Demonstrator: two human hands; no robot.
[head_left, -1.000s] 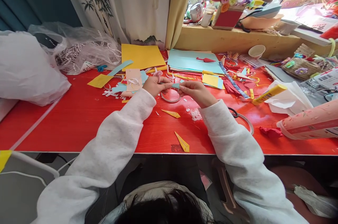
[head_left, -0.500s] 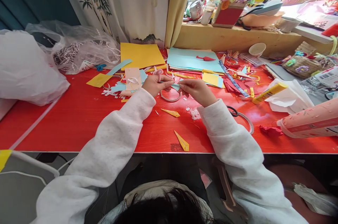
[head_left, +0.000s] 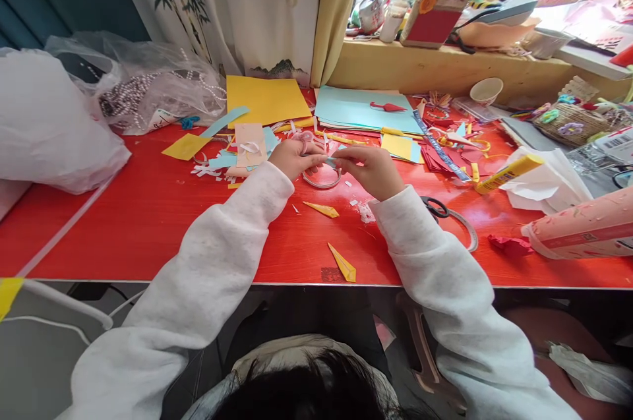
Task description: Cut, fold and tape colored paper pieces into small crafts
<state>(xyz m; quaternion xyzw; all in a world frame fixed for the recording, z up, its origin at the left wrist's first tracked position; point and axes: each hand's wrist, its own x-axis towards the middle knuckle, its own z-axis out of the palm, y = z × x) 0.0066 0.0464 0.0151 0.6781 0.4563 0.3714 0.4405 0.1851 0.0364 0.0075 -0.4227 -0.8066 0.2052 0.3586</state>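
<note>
My left hand (head_left: 295, 159) and my right hand (head_left: 368, 171) meet over the middle of the red table. Between their fingertips both pinch a small piece of light blue paper (head_left: 330, 161), mostly covered by the fingers. Just under the hands lies a pale ring (head_left: 324, 185), partly hidden. Closer to me rest two pointed, folded yellow paper pieces (head_left: 321, 210), the nearer one by the table's front edge. Beside my left hand is a pale pink paper piece (head_left: 250, 143) among blue and white scraps.
Yellow card (head_left: 267, 101) and a stack of light blue sheets (head_left: 363, 107) lie at the back, a red paper shape (head_left: 388, 107) on the stack. Rightward are a yellow glue stick (head_left: 509, 174), black-handled scissors (head_left: 435, 208) and a pink bottle (head_left: 578, 225). Plastic bags (head_left: 54, 123) fill the left.
Both hands stay together on the blue paper, and my right fingers have shifted slightly left, covering more of it. The view has tilted a little.
</note>
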